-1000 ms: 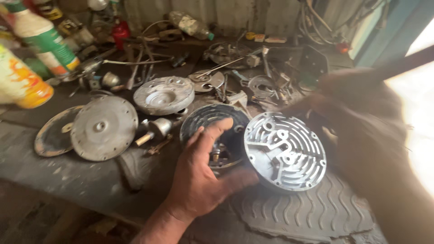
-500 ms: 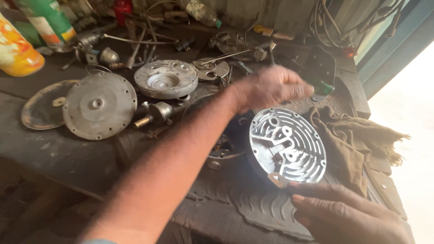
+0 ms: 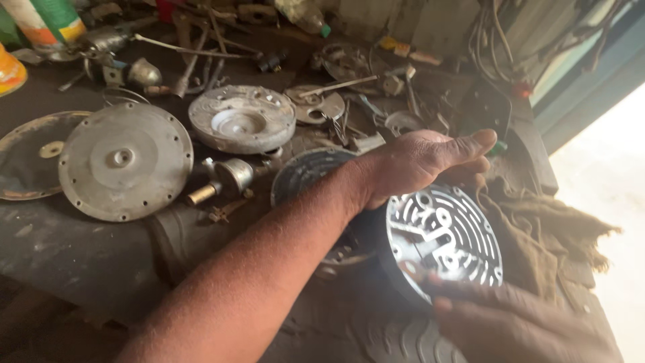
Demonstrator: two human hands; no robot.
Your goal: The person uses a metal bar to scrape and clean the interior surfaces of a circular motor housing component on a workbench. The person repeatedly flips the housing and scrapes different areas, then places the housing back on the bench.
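1. Head view: desk [image 3: 60, 242], strewn with dismantled metal parts.
2. Ribbed round cover [image 3: 443, 238], lying free at the desk's right, near a rag [image 3: 537, 228].
3. Left hand [image 3: 423, 161], grip apart, hovering above the cover.
4. Right hand [image 3: 517, 323], fingertips on the cover's near rim; grip cannot be told.

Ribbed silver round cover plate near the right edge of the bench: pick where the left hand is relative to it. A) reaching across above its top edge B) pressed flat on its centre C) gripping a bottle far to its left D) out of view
A: the left hand stretches across just above the upper rim of the ribbed silver cover plate, its fingers out toward the brown rag.
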